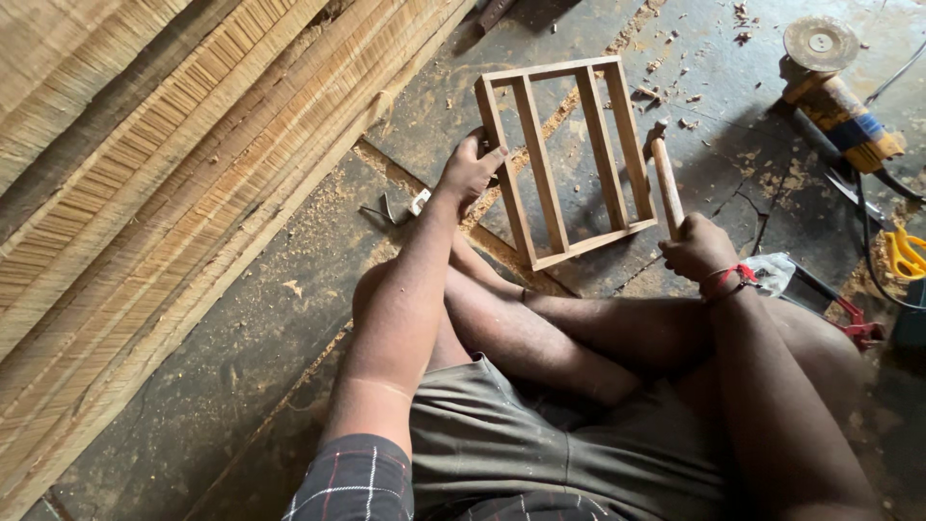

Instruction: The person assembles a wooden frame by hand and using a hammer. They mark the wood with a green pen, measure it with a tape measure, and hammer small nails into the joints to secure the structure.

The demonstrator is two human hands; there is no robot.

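Observation:
A small wooden frame with several parallel slats lies on the dark floor in front of my crossed legs. My left hand grips its left rail near the middle. My right hand is closed around the wooden handle of a hammer, which points up and away beside the frame's right rail; the hammer's head sits near the frame's upper right side.
Stacked cane or wood panels lean along the left. An angle grinder with a disc lies at top right, with cables, a yellow tool and a red-handled tool on the right. Sawdust and wood chips cover the floor.

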